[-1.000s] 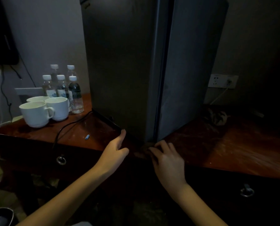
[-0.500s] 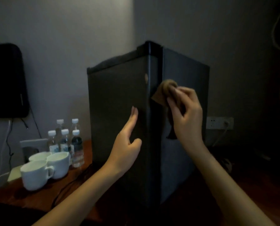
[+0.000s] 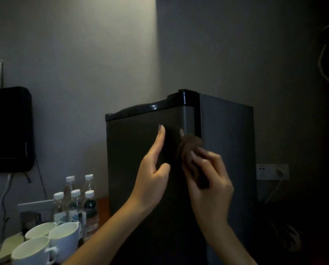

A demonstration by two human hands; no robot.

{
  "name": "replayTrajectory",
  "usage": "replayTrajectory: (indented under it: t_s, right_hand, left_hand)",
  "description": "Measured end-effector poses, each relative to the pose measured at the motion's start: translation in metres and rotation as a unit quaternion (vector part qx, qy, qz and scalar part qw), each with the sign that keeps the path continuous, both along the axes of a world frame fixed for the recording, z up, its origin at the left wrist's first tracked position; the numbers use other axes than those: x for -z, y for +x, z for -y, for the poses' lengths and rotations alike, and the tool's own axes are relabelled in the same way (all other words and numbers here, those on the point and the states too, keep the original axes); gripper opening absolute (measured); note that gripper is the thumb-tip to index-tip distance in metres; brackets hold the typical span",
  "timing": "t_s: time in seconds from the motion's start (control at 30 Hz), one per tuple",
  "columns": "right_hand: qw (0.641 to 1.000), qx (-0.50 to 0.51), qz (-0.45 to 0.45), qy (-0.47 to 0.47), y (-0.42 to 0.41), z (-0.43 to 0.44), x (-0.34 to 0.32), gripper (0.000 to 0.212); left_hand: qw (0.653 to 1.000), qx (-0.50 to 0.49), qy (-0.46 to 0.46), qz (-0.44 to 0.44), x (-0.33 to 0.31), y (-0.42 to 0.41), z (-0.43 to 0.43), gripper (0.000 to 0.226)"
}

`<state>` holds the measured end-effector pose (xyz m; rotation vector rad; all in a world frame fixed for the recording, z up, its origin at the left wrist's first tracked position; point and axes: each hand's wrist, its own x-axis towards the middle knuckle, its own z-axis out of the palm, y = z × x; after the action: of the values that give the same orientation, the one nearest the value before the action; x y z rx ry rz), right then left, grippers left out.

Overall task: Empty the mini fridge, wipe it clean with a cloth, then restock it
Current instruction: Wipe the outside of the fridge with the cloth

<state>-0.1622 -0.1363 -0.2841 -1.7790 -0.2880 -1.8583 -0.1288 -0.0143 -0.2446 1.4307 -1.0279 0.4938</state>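
The dark grey mini fridge [image 3: 136,169] stands on the wooden desk with its door closed, corner toward me. My left hand [image 3: 154,169] is raised with straight fingers flat against the door's front. My right hand [image 3: 207,180] grips a bunched brown cloth [image 3: 191,143] and holds it against the door's upper right edge, just below the black top trim [image 3: 182,98]. Several water bottles [image 3: 75,199] with white caps stand left of the fridge.
Three white cups [image 3: 45,243] sit at the lower left in front of the bottles. A black box [image 3: 8,129] hangs on the left wall with cables below. A wall socket [image 3: 272,172] with a plug is right of the fridge.
Both hands rose from the fridge's base to its upper door. The view tilted up, and my right hand with the cloth has shifted slightly left onto the door edge.
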Motion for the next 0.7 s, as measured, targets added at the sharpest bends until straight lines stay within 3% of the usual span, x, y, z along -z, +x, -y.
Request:
replayTrajectory:
  t_s: [0.27,0.4,0.57,0.7]
  right_hand:
    - [0.997,-0.043,0.029,0.058,0.003,-0.004,-0.085,0.032]
    - [0.997,-0.048,0.018,0.062,-0.001,-0.008,-0.052,0.021]
    - [0.997,-0.027,-0.054,0.050,-0.009,-0.007,0.024,0.027]
    - [0.995,-0.064,-0.053,0.060,-0.016,-0.004,-0.003,0.027]
  left_hand:
    - [1.000,-0.009,-0.001,0.003,0.002,-0.001,0.000,0.082]
    - [1.000,-0.004,0.014,0.006,0.014,-0.004,-0.003,0.080]
    - [1.000,0.002,0.030,-0.003,0.035,-0.016,0.000,0.078]
    - [0.999,-0.016,0.046,0.007,0.043,-0.024,0.003,0.077]
